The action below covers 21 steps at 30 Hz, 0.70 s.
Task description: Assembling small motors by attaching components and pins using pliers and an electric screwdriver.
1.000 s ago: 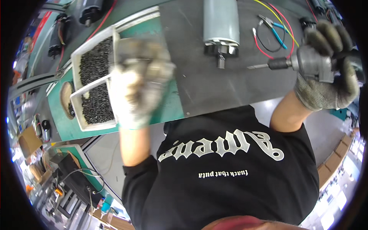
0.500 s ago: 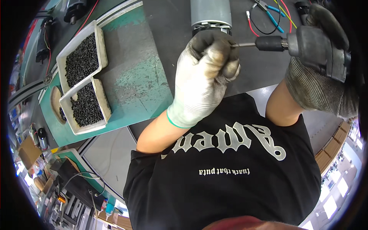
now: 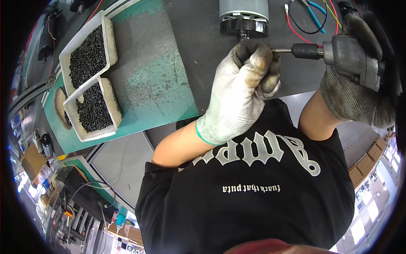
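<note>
My right hand (image 3: 353,97), in a grey-striped glove with dark fingers, grips a dark power screwdriver (image 3: 349,57). Its bit (image 3: 282,51) points left, and the tip meets the fingers of my left hand (image 3: 243,89). That hand wears a white glove with dirty fingertips, closed in a pinch; whatever sits between the fingers is hidden. Just beyond it lies a grey cylindrical motor (image 3: 244,6) with a black round end piece (image 3: 245,28) and a short shaft toward me. The fingers hide the shaft's near end.
On a worn green mat (image 3: 148,80) at the left stand two white bins, a far one (image 3: 111,40) and a near one (image 3: 111,99), both filled with small black parts. A round dish (image 3: 59,108) sits beside them. Blue-handled pliers (image 3: 316,19) and a red wire (image 3: 292,29) lie at the far right.
My left hand has shifted right and slightly nearer, along with the bit tip. More of the motor's black end piece and shaft now shows. The bins sit slightly higher in the view.
</note>
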{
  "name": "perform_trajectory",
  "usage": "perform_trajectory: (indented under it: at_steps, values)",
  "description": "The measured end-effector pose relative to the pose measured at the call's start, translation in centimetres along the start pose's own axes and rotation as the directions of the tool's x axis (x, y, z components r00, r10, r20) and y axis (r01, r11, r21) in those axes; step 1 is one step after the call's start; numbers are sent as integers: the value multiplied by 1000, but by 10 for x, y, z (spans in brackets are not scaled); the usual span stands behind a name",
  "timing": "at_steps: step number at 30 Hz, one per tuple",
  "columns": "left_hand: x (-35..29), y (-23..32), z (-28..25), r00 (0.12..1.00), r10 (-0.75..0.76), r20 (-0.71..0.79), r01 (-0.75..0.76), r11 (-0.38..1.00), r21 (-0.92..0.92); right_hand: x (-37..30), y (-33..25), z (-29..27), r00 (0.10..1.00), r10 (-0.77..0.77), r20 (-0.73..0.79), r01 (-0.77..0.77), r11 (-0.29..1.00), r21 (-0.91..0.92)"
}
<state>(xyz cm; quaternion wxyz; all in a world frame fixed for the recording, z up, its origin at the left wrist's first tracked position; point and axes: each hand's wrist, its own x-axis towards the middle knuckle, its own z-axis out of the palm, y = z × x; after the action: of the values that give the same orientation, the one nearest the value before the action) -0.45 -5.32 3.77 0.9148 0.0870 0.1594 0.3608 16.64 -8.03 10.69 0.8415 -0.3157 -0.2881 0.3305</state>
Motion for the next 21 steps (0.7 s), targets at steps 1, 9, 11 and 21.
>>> perform_trajectory:
  at_steps: [1, 9, 11, 21]
  values:
    - [1, -1, 0, 1000, 1, -2, -1, 1000, -1, 0, 4, -3, 1000, -5, 0, 5, 1000, -17]
    - [4, -6, 7, 988, 89, -129, -73, 989, 126, -3, 10, -8, 999, -46, -4, 45, 988, -149]
    - [-2, -7, 3, 996, 54, -76, -42, 988, 149, -2, 3, -9, 999, -49, -6, 48, 982, -182]
    - [-14, -7, -32, 954, -261, -145, 269, 963, 32, -3, 18, -29, 995, -99, 4, 94, 933, -347]
